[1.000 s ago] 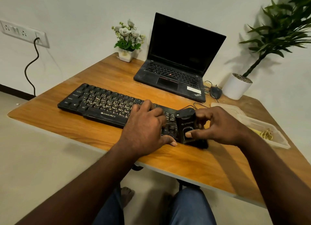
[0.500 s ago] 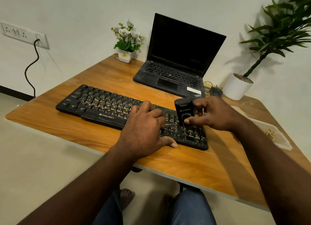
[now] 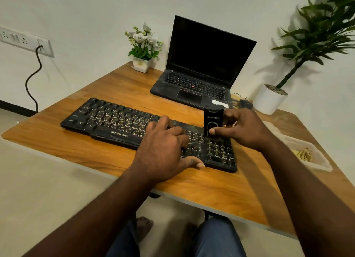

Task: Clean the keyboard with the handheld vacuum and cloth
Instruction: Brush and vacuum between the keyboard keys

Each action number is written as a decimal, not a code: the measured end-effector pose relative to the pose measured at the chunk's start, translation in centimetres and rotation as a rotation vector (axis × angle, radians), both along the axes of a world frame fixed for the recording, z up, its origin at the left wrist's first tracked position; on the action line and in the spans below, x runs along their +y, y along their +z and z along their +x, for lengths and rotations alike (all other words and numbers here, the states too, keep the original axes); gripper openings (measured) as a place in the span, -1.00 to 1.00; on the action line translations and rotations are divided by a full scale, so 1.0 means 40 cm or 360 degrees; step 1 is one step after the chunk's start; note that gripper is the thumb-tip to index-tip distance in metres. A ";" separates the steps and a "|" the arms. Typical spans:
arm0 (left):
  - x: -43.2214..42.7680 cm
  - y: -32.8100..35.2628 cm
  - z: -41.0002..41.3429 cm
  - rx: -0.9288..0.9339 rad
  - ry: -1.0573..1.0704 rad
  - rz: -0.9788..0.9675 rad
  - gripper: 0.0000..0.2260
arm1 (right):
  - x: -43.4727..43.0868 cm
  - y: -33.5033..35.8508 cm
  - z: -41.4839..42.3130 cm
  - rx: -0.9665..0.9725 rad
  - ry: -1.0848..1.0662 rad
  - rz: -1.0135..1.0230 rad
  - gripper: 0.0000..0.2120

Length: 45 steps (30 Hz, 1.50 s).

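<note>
Now, right hand [image 3: 244,129]: grasping the vacuum [image 3: 213,120], thumb on its front, fingers behind it.
Vacuum: small, black, upright; its lower end sits on the keys at the right end of the keyboard [image 3: 115,122], above the number pad.
Vacuum lettering: a white logo and a word beginning "STR"; the rest is blurred.
Left hand [image 3: 163,151]: released, palm down on the right-middle keys, fingers spread, thumb along the front edge.
Keyboard: black, lying slantwise on the desk [image 3: 76,151]; "ZEBRONICS" in white on the front edge; key legends mostly too small to read; some keys hidden under the left hand.
Laptop [image 3: 207,53]: open behind the keyboard, screen dark; red nub among the keys; white sticker on the palm rest, unreadable.
Mouse [image 3: 245,104]: dark, blurred, just right of the laptop.
Box [image 3: 307,153]: clear plastic at the desk's right edge, yellowish bits inside that I cannot identify; partly behind the right forearm.
Flowers [image 3: 143,43]: white, in a white pot at the desk's back.
Plant [image 3: 315,37]: tall, white pot, top cut off.
Socket strip [image 3: 25,41]: cut by the left edge; black cable [image 3: 32,79] plugged in.
Foot [image 3: 143,228]: bare, under the desk.
</note>
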<state>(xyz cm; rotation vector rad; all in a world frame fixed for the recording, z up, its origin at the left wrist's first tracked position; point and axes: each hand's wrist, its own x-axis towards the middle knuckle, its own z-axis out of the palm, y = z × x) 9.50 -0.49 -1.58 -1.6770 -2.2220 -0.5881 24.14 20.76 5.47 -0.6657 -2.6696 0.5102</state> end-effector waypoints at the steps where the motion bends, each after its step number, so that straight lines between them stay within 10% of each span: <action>1: 0.001 -0.001 0.001 0.0012 0.0004 0.0003 -0.31 | -0.002 -0.009 0.009 0.0013 -0.0050 0.0057 -0.61; 10: -0.004 -0.003 0.010 0.0137 0.0152 0.0093 -0.29 | 0.002 -0.023 0.084 0.0563 -0.0491 -0.0058 -0.56; 22: 0.030 -0.010 0.049 0.0179 -0.0103 -0.0039 -0.37 | 0.014 -0.076 0.028 0.0363 0.0090 -0.0312 -0.55; 45: 0.038 -0.029 0.041 0.0138 -0.0148 0.0110 -0.42 | 0.000 -0.129 -0.019 0.0588 -0.0001 -0.0459 -0.49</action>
